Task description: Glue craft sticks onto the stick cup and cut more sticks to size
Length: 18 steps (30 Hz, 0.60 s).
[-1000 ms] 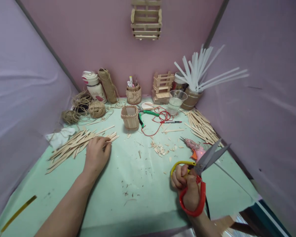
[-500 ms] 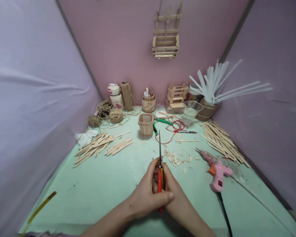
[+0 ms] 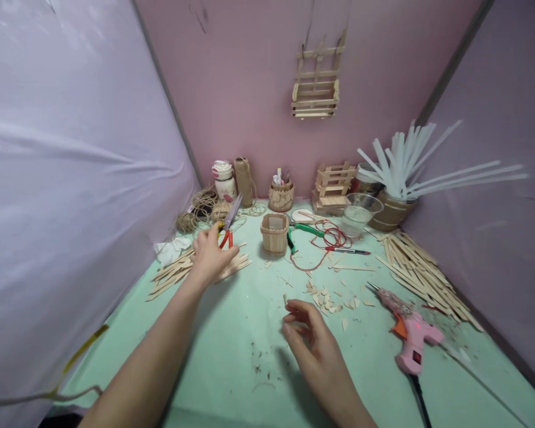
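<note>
My left hand (image 3: 211,255) reaches out over the sticks at the left, closed on the scissors (image 3: 232,213), which have red and yellow handles. Their blades tilt up towards the balls of twine. Closer to me, my right hand (image 3: 314,345) hovers above the table with curled fingers. A small pale piece (image 3: 285,299) shows at its fingertips, too small to name. Flat wooden craft sticks (image 3: 172,274) lie beneath and beside my left hand. Between and beyond my hands stands a small square basket made of sticks (image 3: 274,236).
Wood offcuts (image 3: 325,299) are scattered near my right hand. A pink glue gun (image 3: 412,336) lies at the right with its cord. Green-handled pliers (image 3: 308,229), red cord (image 3: 334,235) and a clear plastic cup (image 3: 359,217) are farther back. More sticks (image 3: 423,276) lie far right.
My hands were together around the scissors and are now apart. The left hand has carried the scissors forward and left. The view has shifted left.
</note>
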### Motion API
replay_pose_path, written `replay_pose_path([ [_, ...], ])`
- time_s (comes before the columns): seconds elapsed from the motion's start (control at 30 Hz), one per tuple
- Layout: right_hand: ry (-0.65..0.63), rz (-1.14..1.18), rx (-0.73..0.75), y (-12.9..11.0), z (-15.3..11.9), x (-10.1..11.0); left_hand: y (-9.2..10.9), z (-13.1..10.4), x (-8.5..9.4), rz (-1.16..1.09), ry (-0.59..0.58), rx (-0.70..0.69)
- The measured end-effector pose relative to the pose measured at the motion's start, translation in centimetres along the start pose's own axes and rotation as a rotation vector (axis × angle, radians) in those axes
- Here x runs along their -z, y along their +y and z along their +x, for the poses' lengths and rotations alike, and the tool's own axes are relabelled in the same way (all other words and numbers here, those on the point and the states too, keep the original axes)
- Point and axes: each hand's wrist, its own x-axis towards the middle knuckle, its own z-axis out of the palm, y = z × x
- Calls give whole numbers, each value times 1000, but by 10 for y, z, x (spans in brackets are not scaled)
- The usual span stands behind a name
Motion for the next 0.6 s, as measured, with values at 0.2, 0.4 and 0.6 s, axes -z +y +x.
replay_pose_path([
  [0.2,-13,8,-21,-4,0,3,-1,48,-25,311,-208,-167],
  [0.4,-35,0,-8,-5,-2,8,-13,71,-44,273,-319,-261],
  [0.6,-257,-85,171,-16,-11,14,0,67,-34,-76,-106,-386],
])
